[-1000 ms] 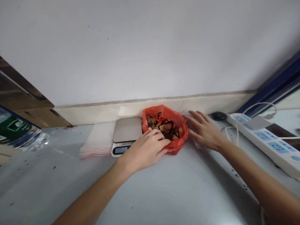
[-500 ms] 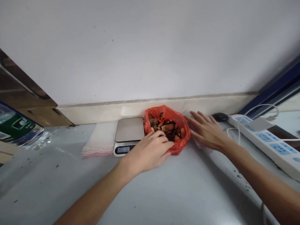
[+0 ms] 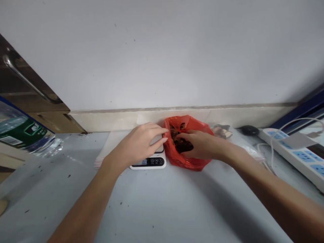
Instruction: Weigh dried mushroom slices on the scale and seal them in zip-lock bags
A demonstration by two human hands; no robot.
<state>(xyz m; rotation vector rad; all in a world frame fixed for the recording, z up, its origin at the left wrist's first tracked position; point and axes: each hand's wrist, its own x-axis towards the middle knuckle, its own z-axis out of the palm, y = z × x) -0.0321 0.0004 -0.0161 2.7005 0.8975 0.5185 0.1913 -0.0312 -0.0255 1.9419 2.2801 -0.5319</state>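
Observation:
A red plastic bag (image 3: 193, 163) stands open near the wall, with brown dried pieces (image 3: 182, 145) inside. My right hand (image 3: 199, 143) reaches into its mouth, fingers among the pieces; whether it grips any is hidden. My left hand (image 3: 141, 141) is over the white kitchen scale (image 3: 163, 163), its fingertips pinching the bag's left rim. The scale's display reads 0.0, and the hand covers much of its plate. Left of the scale lies a stack of clear plastic bags (image 3: 105, 148), partly behind my left hand.
Right of the red bag lies a clear bag (image 3: 227, 131) with some pieces in it. Farther right are a black mouse (image 3: 249, 130) and a white power strip (image 3: 298, 153) with cables. A water bottle (image 3: 30, 131) is at the left.
My right hand has moved left from beside the red bag into it. My left hand has shifted from the bag's front to its left rim. The view has turned slightly left.

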